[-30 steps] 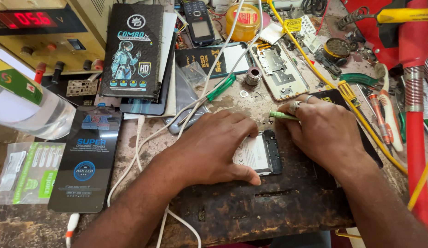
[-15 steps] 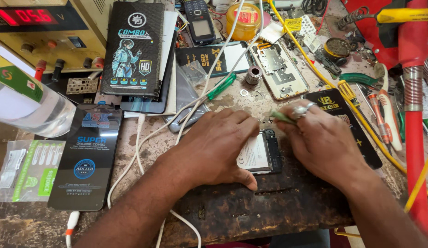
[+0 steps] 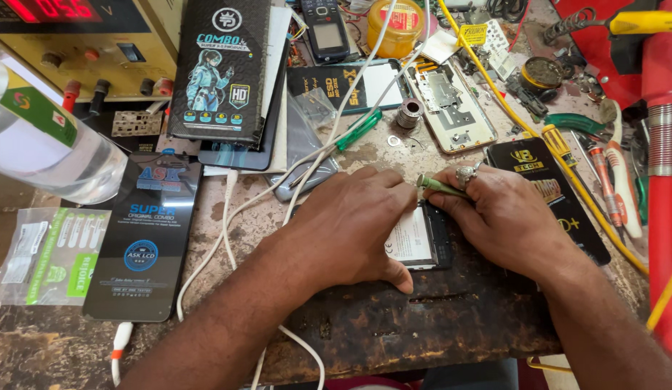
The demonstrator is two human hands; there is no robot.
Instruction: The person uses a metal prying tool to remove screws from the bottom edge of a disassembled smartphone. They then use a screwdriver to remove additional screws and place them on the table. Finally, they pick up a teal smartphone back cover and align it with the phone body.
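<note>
Black and slim, the opened phone [image 3: 420, 238] lies flat on a dark, rust-stained work mat [image 3: 394, 325] at the middle of the tabletop [image 3: 54, 347], its pale inner face up. It sits directly between the two hands and under both. The left hand [image 3: 350, 227] lies palm down over its left half, fingers [image 3: 394, 189] spread flat and pressing, thumb along the lower edge, so the fingers are not closed around anything. The right hand [image 3: 505, 217] touches the phone's upper right side, fingers pinched on a thin green-handled tool [image 3: 438, 185]. Both hands are equally close.

The phone's long axis seems to run from near to far, though the hands hide most of its outline. The tool lies nearly level, pointing left across the phone's top edge; I cannot see its tip.
</note>
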